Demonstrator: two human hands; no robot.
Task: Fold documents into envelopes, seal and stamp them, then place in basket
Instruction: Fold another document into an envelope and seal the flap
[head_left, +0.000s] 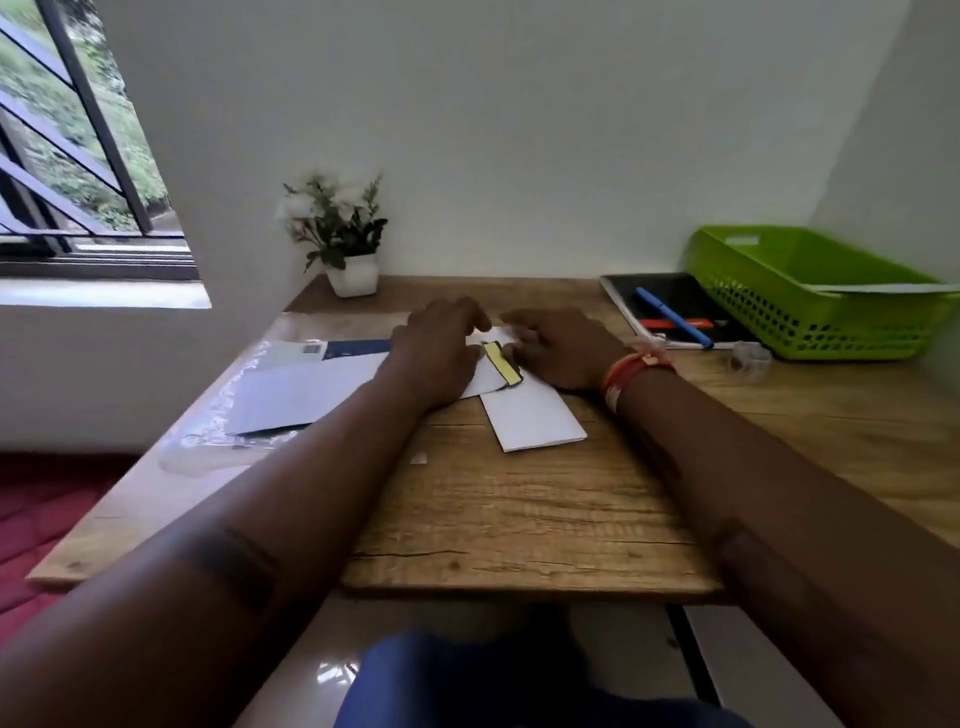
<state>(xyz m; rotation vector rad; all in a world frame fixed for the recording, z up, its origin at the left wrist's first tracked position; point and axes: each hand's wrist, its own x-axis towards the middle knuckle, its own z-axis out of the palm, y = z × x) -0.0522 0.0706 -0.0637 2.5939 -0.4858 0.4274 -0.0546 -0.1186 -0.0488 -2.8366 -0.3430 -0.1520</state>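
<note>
bare desk (519, 519) wood lies nearest. a folded sheet (535, 415) juts toward the near edge. past it, the left hand (436, 348) and right hand (561, 348) rest on the envelope (488, 382); grip unclear. basket (810, 296) far right.

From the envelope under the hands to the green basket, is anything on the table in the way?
Yes. Between the envelope and the green basket lie a black notebook with a blue pen on it, and a tape roll in front of the basket. All are low, so lifting the envelope over them should clear.
</note>
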